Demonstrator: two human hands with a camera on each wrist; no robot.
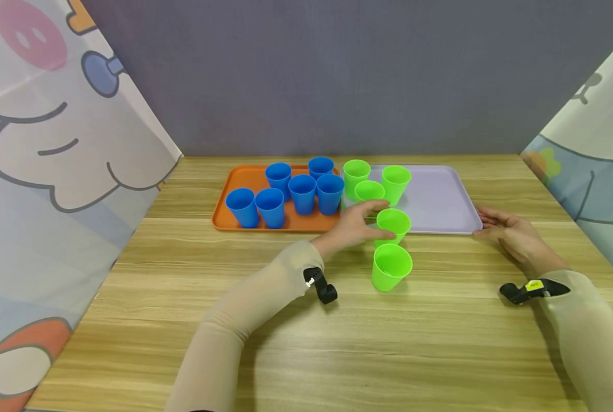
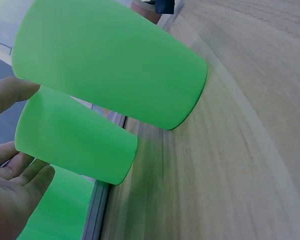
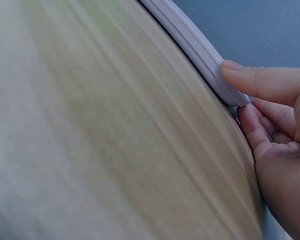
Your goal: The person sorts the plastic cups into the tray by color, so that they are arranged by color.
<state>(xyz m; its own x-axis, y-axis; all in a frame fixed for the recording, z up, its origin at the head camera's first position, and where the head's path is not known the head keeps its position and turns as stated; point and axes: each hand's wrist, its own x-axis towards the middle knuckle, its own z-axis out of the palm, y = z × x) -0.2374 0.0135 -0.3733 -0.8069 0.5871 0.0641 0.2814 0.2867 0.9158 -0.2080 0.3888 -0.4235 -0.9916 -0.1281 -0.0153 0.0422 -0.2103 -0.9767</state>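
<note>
My left hand holds a green cup near its rim, thumb on one side and fingers on the other, just at the front edge of the lavender tray. A second green cup stands on the table closer to me; in the left wrist view this nearer cup looms large beside the held cup. Three more green cups stand on the tray's left part, one partly behind my left hand. My right hand grips the tray's front right corner, thumb against the rim.
Left of the lavender tray, an orange tray carries several upright blue cups. Both trays lie side by side on a wood-grain table. A grey panel rises behind them, with cartoon-printed sheets at the sides.
</note>
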